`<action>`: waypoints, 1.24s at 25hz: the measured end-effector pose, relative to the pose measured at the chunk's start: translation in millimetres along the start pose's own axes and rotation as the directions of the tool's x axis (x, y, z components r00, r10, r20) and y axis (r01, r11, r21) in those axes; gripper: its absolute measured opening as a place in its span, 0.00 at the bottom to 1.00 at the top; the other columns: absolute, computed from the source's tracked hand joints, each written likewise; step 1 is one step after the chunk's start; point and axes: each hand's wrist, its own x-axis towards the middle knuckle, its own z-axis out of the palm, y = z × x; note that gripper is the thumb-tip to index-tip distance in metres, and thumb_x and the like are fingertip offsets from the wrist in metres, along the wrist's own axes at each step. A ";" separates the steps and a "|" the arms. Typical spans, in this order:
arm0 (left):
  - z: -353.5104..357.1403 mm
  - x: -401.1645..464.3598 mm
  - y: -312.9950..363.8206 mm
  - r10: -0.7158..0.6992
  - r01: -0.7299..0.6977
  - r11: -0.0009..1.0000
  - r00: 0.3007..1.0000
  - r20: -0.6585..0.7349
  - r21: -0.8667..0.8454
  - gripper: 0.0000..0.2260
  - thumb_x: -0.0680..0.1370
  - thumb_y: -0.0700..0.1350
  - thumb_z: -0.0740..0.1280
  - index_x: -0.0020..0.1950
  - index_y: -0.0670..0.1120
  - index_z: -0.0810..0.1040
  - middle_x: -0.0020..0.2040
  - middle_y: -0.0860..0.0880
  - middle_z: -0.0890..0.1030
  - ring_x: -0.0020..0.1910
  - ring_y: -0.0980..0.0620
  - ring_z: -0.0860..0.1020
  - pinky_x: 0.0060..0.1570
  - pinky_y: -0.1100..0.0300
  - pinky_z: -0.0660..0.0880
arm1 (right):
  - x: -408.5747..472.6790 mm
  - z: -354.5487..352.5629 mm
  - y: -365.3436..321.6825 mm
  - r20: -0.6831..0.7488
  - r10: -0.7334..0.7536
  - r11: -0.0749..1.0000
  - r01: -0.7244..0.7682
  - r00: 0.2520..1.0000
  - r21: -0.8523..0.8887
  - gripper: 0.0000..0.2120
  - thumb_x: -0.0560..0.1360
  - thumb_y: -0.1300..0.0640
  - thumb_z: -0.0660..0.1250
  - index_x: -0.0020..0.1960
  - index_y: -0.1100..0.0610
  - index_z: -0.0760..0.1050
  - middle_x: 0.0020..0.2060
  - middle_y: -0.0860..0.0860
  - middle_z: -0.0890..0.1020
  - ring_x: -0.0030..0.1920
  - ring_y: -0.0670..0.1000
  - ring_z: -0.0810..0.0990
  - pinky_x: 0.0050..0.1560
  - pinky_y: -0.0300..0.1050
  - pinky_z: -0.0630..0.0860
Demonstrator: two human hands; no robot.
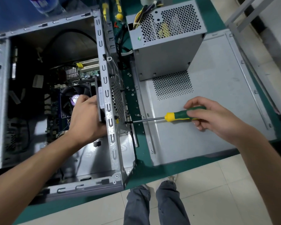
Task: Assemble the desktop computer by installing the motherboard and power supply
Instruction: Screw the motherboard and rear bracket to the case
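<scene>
The motherboard [58, 109] already lies flat on the floor of the open computer case [107, 88], with its cooler fan [71, 98] facing up, so I judge the step in hand to be screwing something to the case's rear wall. That wall stands between my two hands: my left hand [86, 117] is inside the case, fingers curled around a dark part pressed against the wall's inner face, and I cannot tell exactly what that part is. My right hand [212, 117] is outside, wrapped around the green-and-yellow handle of the screwdriver [172, 117]. The screwdriver's long axis runs nearly level, left to right, with the tip pointing left and touching the wall's perforated outer face, just across the metal from my left hand. The next move turns on keeping that shaft square to the wall. The power supply [165, 43] is not yet installed; it stands upright on the loose side panel [217, 98] to the right, its cables trailing away, well apart from both hands. Small screws [130, 90] lie scattered on the green mat [136, 166] between case and panel.
</scene>
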 end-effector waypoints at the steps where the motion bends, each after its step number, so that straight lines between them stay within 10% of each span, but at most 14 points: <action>1: 0.2 -0.3 0.7 0.001 -0.001 1.000 1.000 -0.005 0.007 0.14 0.67 0.54 0.58 0.32 0.62 0.50 0.31 0.64 0.56 0.30 0.64 0.56 0.37 0.55 0.48 | -1.8 -2.4 1.1 0.033 -0.028 0.998 0.026 0.999 0.051 0.06 0.77 0.63 0.67 0.48 0.52 0.78 0.34 0.51 0.77 0.33 0.50 0.73 0.35 0.46 0.69; 10: -2.4 0.1 4.4 -0.018 0.018 0.999 1.000 -0.013 -0.027 0.15 0.66 0.54 0.59 0.32 0.62 0.51 0.30 0.65 0.56 0.31 0.64 0.58 0.36 0.57 0.47 | -4.4 8.0 6.2 -0.071 -0.004 1.000 0.003 0.997 -0.018 0.15 0.74 0.44 0.69 0.40 0.55 0.82 0.31 0.57 0.79 0.25 0.50 0.73 0.23 0.40 0.68; 17: -2.9 0.7 6.1 -0.036 0.035 0.999 0.999 -0.005 -0.025 0.14 0.66 0.56 0.59 0.32 0.61 0.51 0.30 0.64 0.57 0.31 0.64 0.58 0.35 0.57 0.47 | -8.1 4.9 10.2 -0.014 -0.129 0.977 0.129 0.992 0.168 0.08 0.73 0.60 0.71 0.49 0.51 0.77 0.36 0.51 0.78 0.31 0.50 0.76 0.30 0.41 0.72; 22: -4.0 0.3 7.3 -0.040 0.040 0.999 0.999 -0.007 -0.021 0.13 0.65 0.56 0.58 0.33 0.62 0.51 0.31 0.65 0.57 0.32 0.64 0.57 0.35 0.57 0.45 | -8.7 15.9 4.6 -0.118 -0.016 0.999 0.012 0.993 -0.040 0.16 0.75 0.41 0.68 0.39 0.54 0.80 0.30 0.53 0.79 0.24 0.47 0.70 0.22 0.38 0.65; 28: -3.0 -0.1 6.6 -0.031 0.031 0.999 1.000 -0.004 -0.025 0.12 0.66 0.55 0.57 0.33 0.62 0.51 0.31 0.65 0.57 0.32 0.64 0.57 0.36 0.55 0.46 | -12.5 9.4 6.9 -0.057 -0.007 0.992 0.014 0.998 0.127 0.02 0.75 0.59 0.71 0.47 0.56 0.79 0.31 0.55 0.75 0.32 0.51 0.71 0.34 0.46 0.66; 31: -2.2 -0.4 4.6 -0.018 0.018 1.000 1.000 0.002 -0.018 0.12 0.66 0.54 0.56 0.32 0.61 0.50 0.30 0.64 0.55 0.30 0.64 0.55 0.41 0.57 0.54 | -11.2 13.1 2.7 -0.082 0.030 0.998 -0.026 0.996 0.050 0.11 0.75 0.49 0.71 0.42 0.56 0.81 0.31 0.56 0.80 0.27 0.48 0.71 0.26 0.40 0.66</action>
